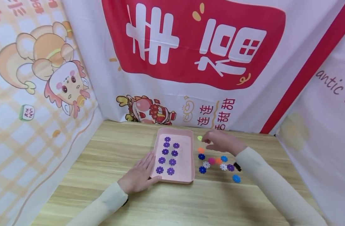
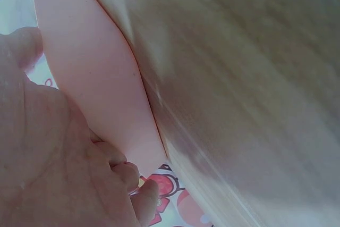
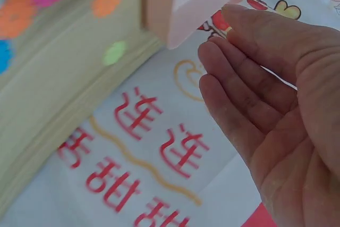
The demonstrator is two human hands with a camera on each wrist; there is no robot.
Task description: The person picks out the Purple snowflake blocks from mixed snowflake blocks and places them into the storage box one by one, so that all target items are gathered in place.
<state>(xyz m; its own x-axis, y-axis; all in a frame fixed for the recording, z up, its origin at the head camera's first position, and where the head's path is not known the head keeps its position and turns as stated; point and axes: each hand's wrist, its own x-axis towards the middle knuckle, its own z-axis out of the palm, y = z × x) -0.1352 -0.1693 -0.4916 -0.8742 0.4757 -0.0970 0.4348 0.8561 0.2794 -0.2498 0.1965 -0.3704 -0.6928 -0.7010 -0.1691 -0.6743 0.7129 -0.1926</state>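
Observation:
Purple snowflake-shaped plastic discs lie in two columns in a shallow pink tray. My left hand rests along the tray's left side, its fingers touching the rim and its thumb by the near corner. The left wrist view shows the tray's outer wall beside that hand. My right hand is raised over the table to the right of the tray's far end. Its fingers bend loosely in the right wrist view, with nothing seen between them. Near its fingertips a yellow-green disc lies on the table.
Right of the tray lie several loose discs, among them an orange disc, a dark blue disc, a white disc, a purple disc and a light blue disc. Printed cloth hangs behind the wooden table.

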